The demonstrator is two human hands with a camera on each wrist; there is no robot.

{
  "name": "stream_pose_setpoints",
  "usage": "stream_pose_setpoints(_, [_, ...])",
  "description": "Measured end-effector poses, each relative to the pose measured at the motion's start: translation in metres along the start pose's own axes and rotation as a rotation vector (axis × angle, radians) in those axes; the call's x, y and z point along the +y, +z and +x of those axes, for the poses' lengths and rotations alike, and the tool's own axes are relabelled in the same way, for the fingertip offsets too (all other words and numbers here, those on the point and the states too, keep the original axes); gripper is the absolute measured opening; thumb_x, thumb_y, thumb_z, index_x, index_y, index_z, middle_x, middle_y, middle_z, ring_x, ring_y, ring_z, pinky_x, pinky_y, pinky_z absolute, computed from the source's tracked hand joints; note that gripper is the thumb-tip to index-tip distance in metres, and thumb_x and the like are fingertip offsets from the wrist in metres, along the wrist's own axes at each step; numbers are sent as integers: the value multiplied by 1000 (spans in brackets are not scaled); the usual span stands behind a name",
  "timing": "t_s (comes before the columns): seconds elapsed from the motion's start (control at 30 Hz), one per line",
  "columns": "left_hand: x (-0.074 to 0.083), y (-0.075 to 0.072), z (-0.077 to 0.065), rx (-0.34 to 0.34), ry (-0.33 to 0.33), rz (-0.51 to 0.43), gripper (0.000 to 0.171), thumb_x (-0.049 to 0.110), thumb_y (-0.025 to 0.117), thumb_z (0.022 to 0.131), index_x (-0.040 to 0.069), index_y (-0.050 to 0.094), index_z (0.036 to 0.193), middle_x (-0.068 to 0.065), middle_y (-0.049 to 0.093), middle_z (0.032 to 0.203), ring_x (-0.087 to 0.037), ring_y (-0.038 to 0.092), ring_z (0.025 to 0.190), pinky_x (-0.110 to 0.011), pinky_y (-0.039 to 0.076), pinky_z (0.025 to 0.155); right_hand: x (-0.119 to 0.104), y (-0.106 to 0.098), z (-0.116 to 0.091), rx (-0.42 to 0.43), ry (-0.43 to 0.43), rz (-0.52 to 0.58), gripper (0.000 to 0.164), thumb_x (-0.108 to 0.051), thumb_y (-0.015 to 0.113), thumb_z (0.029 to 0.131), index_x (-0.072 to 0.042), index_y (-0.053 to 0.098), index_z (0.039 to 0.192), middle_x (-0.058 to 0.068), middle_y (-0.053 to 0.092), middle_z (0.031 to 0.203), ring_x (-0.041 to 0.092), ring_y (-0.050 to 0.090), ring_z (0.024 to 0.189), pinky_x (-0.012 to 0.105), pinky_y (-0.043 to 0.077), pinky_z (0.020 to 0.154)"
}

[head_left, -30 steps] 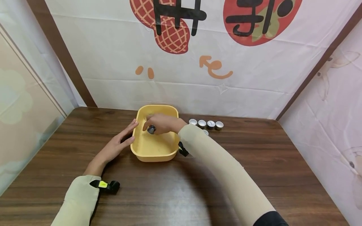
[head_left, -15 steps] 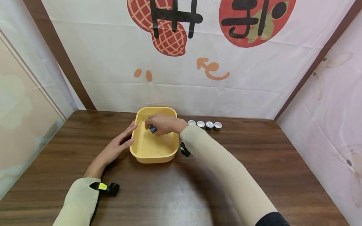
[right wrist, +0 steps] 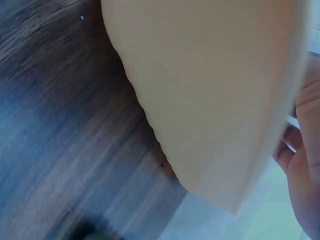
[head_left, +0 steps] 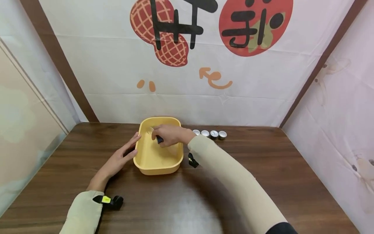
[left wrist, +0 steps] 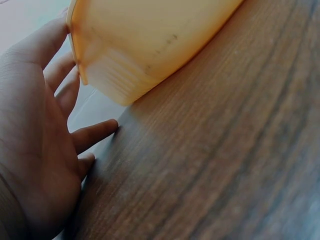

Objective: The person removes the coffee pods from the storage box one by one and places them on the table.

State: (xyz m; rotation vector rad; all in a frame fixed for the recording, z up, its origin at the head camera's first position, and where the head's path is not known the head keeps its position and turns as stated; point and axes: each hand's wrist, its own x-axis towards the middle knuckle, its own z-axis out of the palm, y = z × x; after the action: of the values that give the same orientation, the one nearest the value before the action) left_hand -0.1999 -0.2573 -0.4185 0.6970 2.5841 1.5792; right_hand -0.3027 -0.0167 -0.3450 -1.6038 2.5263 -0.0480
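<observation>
A yellow plastic basin (head_left: pixel 157 171) stands near the table's back edge. My left hand (head_left: pixel 118 159) lies against its left side, with fingers spread and fairly straight; in the left wrist view the upper fingertips of the left hand (left wrist: pixel 37 125) meet the basin's rim. Over the inside of the basin, my right hand (head_left: pixel 169 135) grips a dark-handled utensil (head_left: pixel 159 139). A pale, rounded, shiny end of it shows beyond the fingers, but its exact kind is unclear. In the right wrist view the basin wall (right wrist: pixel 200 100) covers most of the right hand (right wrist: pixel 307 150).
Several small round silver cups (head_left: pixel 214 134) stand in a row right of the basin, partly behind the right forearm. The brown wooden table (head_left: pixel 163 208) extends toward me. A printed white cloth (head_left: pixel 122 58) hangs right behind the table's back edge.
The head view has tilted, so everything sits lower in it. My right hand keeps its grip inside the basin while the utensil's angle turns slightly. My left hand stays at the rim.
</observation>
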Motion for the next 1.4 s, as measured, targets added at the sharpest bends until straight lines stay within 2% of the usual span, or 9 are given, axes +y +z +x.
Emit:
stream_pose_setpoints(0.07, [10, -2, 0, 0, 0, 3, 56, 12, 50, 101, 20, 29, 152, 0, 10, 160, -28, 11, 144, -63, 15, 104, 1, -7, -2, 5, -17, -12, 30, -19, 68, 85, -11, 65, 114, 0, 58, 111, 11, 52, 92, 22, 40, 84])
stream_pose_setpoints(0.23, [8, 0, 1, -12, -4, 0, 57, 12, 50, 101, 20, 28, 152, 0, 9, 160, -29, 11, 144, -63, 15, 104, 6, -15, -19, 35, -39, -3, 30, -17, 68, 84, -9, 68, 113, -2, 58, 104, 9, 51, 89, 22, 41, 80])
stream_pose_setpoints(0.3, [1, 0, 4, -13, -3, -1, 57, 13, 50, 101, 23, 27, 152, 4, 8, 160, -26, 9, 144, -64, 15, 104, 8, -18, -27, 63, -37, 8, 30, -16, 68, 84, -9, 68, 113, -2, 58, 104, 8, 52, 89, 22, 41, 80])
stream_pose_setpoints(0.53, [27, -2, 5, -15, -7, -32, 55, 11, 50, 100, 19, 31, 151, -5, 10, 160, -30, 9, 144, -65, 14, 104, 16, -29, -56, 123, -7, 57, 28, -14, 66, 87, -12, 66, 115, -1, 57, 108, 10, 52, 91, 23, 41, 83])
stream_pose_setpoints(0.73, [5, -3, 9, 0, -21, -7, 57, 9, 50, 100, 22, 30, 152, 4, 10, 159, -21, 9, 144, -64, 13, 105, 26, -30, -79, 208, -4, 92, 28, -11, 65, 86, -9, 67, 114, 1, 58, 108, 13, 55, 93, 25, 42, 84])
stream_pose_setpoints(0.87, [-6, -1, 12, -3, -19, -7, 57, 9, 50, 100, 18, 28, 152, 4, 9, 159, -20, 8, 145, -65, 13, 104, 34, -26, -96, 279, -5, 190, 27, -8, 69, 85, -8, 67, 111, 1, 59, 106, 12, 56, 89, 24, 45, 79])
stream_pose_setpoints(0.97, [-8, -1, 13, -6, -21, -12, 57, 9, 50, 100, 16, 28, 153, 3, 8, 160, -21, 7, 145, -66, 12, 104, 39, -24, -109, 334, 1, 262, 27, -5, 70, 84, -7, 67, 110, 0, 59, 104, 11, 56, 88, 23, 47, 77])
stream_pose_setpoints(1.1, [-7, -2, 16, -6, -22, -21, 57, 10, 50, 100, 18, 28, 153, 5, 8, 159, -19, 7, 145, -65, 12, 105, 47, -21, -127, 402, 39, 276, 25, -8, 69, 85, -9, 68, 110, -4, 60, 104, 8, 55, 90, 25, 46, 79])
stream_pose_setpoints(1.4, [-5, -2, 15, -3, -24, -11, 58, 10, 51, 100, 20, 29, 152, 6, 9, 159, -15, 8, 144, -61, 12, 106, 60, -4, -164, 532, 92, 355, 26, -7, 71, 85, -9, 67, 111, -3, 61, 100, 15, 52, 77, 40, 46, 67])
